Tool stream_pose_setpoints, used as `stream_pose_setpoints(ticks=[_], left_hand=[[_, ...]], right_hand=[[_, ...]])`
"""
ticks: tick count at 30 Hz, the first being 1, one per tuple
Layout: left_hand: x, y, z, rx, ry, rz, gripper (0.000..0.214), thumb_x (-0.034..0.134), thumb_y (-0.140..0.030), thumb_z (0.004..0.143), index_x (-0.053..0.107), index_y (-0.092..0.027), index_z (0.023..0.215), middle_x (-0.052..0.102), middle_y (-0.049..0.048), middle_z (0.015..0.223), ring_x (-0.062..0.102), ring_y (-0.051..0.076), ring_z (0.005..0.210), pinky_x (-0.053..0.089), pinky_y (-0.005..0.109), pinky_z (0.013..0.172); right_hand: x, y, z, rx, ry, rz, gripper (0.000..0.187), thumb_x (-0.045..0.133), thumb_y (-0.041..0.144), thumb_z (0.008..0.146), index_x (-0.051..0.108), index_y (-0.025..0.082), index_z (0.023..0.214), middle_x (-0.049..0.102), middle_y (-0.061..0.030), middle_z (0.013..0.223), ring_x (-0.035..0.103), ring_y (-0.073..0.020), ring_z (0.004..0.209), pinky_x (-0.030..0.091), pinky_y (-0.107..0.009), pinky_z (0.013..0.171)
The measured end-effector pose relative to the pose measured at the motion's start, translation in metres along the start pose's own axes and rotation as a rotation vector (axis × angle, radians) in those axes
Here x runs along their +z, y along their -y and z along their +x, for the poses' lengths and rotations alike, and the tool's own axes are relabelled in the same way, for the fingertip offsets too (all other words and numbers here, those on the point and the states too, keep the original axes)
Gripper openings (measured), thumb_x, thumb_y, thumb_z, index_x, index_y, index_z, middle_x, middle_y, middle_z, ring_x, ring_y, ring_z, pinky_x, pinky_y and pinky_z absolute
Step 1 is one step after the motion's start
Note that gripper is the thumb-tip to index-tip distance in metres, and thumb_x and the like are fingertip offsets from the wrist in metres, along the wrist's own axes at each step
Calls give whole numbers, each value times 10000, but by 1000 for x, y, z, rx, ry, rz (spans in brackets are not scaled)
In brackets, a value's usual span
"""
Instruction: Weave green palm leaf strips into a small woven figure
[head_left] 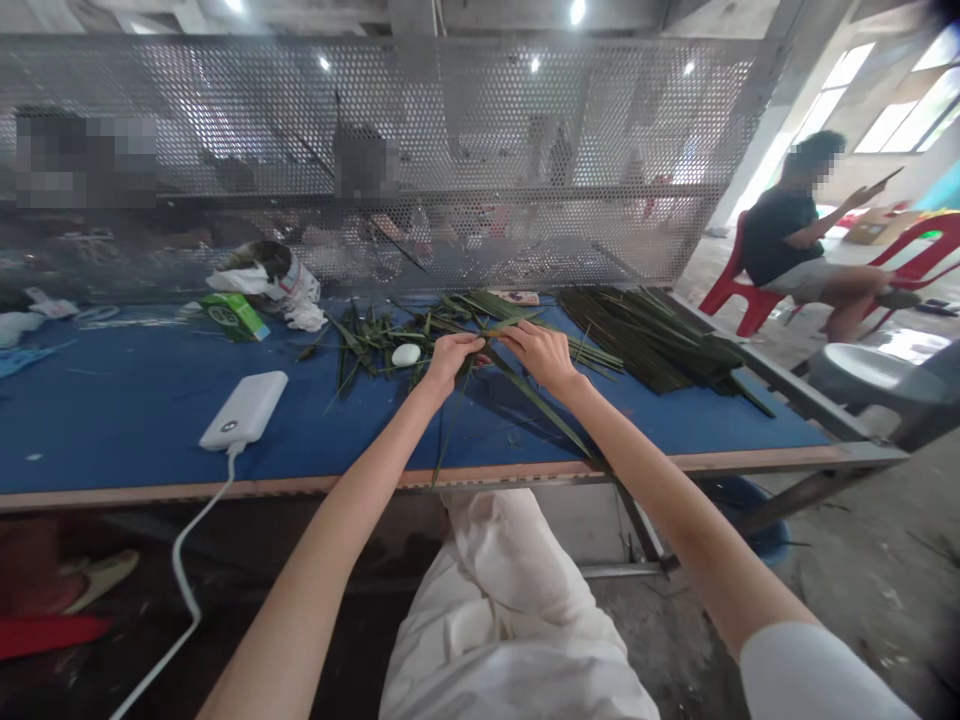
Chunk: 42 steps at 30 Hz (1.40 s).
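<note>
Between the left grip [450, 358] and the right grip [541, 352], both pinching it at the fingertips, is a green leaf strip [536, 393], whose long end slants down below the right grip to the near edge of the blue worktop [112, 420]. Just left of the left grip sits a white oval object [406, 355] beside loose leaf pieces [364, 338]; farther left are a green box [235, 316] and a white power bank [247, 408]. Right of the right grip lies a spread of long leaves [652, 335].

Both arms [358, 510] stretch forward — left hand [450, 360] and right hand [547, 353] nearly meeting, fingers [519, 337] bent and pinching.
</note>
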<state>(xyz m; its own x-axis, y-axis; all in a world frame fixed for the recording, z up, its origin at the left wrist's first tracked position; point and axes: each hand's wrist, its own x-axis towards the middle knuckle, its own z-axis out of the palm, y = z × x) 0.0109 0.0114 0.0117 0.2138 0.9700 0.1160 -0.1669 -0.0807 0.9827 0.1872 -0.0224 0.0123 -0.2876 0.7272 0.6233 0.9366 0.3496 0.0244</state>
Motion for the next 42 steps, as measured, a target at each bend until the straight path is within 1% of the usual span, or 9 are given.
stream_pose_setpoints(ticks=[8,15,28,30,32,34,35,40,42], left_hand=[[1,-3,0,10,-7,1,204,810,-265,567,683,-121,637,642,22,575,586,137,504,467,256,546],[0,-1,3,-19,-28,9,185,809,-247,573,691,-119,635,649,31,582,586,146,517,478,277,577],[-5,6,8,28,-62,72,119,764,-235,639,704,-133,645,664,28,593,615,161,546,502,300,638],[0,12,5,34,-58,119,97,744,-213,654,693,-136,625,636,13,538,603,158,511,496,297,607],[8,19,1,33,43,224,115,723,-197,675,679,-133,589,594,11,469,602,176,486,483,297,566],[14,24,-2,58,89,201,118,705,-202,703,680,-139,607,618,19,504,629,189,522,493,301,575],[16,25,-2,67,66,167,124,699,-214,718,682,-142,619,633,22,528,632,182,536,498,299,589],[2,21,2,25,14,112,160,744,-279,696,704,-127,667,703,66,671,633,165,594,509,293,636],[-6,21,4,33,46,94,188,777,-296,662,714,-120,687,722,81,741,639,161,647,513,287,680]], right_hand=[[1,-1,-1,-9,-33,-23,429,289,394,1042,667,229,1161,676,-85,984,601,-176,907,275,-260,604],[0,3,0,40,14,0,436,283,391,1041,669,206,1126,680,-97,977,604,-189,908,263,-259,592],[0,13,2,161,71,51,409,303,432,1029,638,217,1123,681,-88,1021,619,-181,808,239,-257,574],[-2,6,6,207,32,69,407,302,414,1030,638,189,1076,687,-96,969,610,-180,758,239,-254,577],[-6,-7,9,366,-98,88,445,250,368,1040,628,132,1039,684,-119,866,593,-177,698,247,-255,581],[-9,-21,10,413,-222,102,439,253,370,1035,618,127,1049,680,-129,901,589,-181,712,269,-255,593],[-9,-27,10,396,-233,105,418,279,380,1027,621,140,1041,677,-126,955,593,-184,732,280,-253,598],[0,-37,3,381,-121,96,357,308,320,1002,599,145,1113,664,-133,1025,604,-194,751,332,-257,609],[3,-37,2,410,-29,59,334,322,254,985,558,132,1189,670,-144,986,610,-204,745,351,-272,622]])
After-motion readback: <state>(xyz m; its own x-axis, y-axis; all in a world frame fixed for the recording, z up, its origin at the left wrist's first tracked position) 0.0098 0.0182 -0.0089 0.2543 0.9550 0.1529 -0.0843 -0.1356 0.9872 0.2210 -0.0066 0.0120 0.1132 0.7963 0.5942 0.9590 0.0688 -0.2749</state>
